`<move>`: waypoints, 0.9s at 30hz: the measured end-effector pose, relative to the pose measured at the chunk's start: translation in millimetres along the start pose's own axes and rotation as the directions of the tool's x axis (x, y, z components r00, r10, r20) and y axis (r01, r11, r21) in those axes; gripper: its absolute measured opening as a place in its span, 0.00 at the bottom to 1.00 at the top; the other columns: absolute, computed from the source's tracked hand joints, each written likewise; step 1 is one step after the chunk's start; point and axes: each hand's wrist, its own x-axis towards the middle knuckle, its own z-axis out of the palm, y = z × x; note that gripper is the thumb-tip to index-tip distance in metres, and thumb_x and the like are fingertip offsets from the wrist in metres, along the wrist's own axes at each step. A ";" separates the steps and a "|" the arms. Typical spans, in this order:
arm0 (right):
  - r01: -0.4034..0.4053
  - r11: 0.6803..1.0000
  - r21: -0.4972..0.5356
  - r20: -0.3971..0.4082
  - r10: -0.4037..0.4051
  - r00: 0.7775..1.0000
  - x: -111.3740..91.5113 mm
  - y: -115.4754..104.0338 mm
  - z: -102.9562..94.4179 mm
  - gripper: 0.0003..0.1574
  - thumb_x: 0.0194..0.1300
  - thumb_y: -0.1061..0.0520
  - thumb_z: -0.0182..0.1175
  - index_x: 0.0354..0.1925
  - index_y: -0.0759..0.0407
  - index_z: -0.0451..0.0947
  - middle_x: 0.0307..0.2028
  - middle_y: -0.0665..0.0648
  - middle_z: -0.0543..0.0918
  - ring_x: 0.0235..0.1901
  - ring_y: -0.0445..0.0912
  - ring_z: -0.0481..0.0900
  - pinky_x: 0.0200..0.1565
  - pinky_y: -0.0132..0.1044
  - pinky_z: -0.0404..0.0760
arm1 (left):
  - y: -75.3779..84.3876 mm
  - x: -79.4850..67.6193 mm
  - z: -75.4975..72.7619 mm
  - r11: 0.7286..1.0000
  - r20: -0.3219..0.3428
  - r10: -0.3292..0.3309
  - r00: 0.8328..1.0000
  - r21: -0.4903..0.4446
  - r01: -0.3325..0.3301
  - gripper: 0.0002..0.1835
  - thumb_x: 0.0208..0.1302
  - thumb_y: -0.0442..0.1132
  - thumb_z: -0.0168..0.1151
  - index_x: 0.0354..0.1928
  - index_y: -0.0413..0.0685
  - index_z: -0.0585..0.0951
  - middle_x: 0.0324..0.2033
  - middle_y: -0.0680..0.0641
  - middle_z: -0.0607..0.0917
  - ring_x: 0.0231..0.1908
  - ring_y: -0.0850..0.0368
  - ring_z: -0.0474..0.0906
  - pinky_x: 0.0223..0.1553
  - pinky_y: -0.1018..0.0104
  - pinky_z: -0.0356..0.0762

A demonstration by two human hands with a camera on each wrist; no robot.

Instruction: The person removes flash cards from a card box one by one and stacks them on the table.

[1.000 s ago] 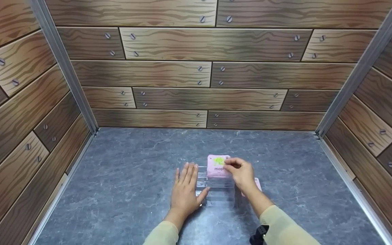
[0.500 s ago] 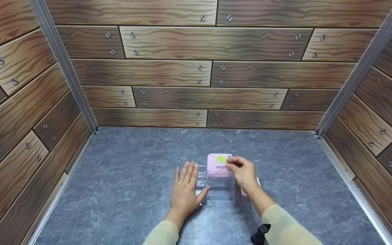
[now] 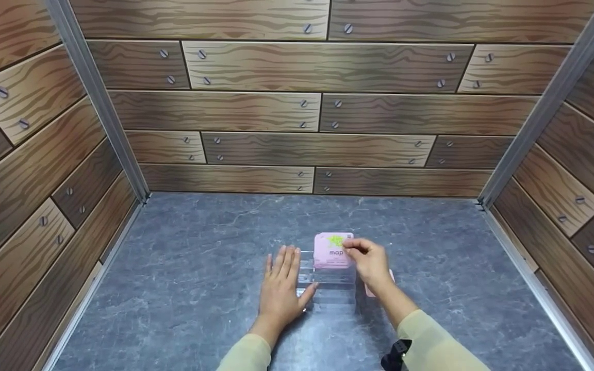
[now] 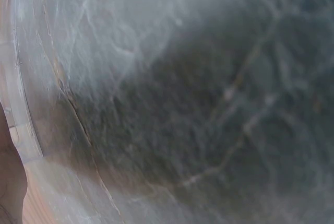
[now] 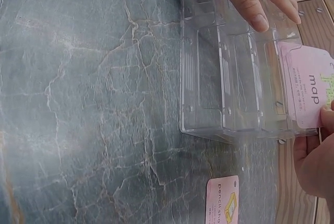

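A pink flash card printed "map" (image 3: 329, 255) stands upright in the rear slot of a clear plastic tiered card holder (image 5: 225, 78). My right hand (image 3: 370, 264) pinches the card's right edge between thumb and fingers. In the right wrist view, a second pink edge shows just beside the card's left side. My left hand (image 3: 279, 291) rests with straight fingers along the holder's left side, thumb toward its front. The left wrist view catches only a bit of skin and the holder's clear edge (image 4: 26, 109). The holder's front tiers hold no cards.
A second pink card with a yellow pencil sharpener picture (image 5: 222, 201) lies on the grey marbled tabletop (image 3: 199, 247), right of the holder and partly behind the right forearm. Wood-print panels (image 3: 256, 111) enclose the back and both sides.
The right hand and the map card have shifted slightly right and up, and more of the card's face shows. The left hand stays where it was.
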 end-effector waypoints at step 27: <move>-0.045 0.999 0.028 -0.037 0.046 0.998 1.3 -3.0 -2.3 0.06 0.66 0.72 0.69 0.42 0.71 0.88 0.40 0.63 0.90 0.41 0.46 0.85 0.40 0.24 0.81 | 0.7 0.2 -0.1 1.000 0.016 -0.009 1.000 -0.010 0.009 0.49 0.71 0.70 0.58 0.80 0.41 0.65 0.80 0.42 0.66 0.81 0.46 0.54 0.80 0.43 0.50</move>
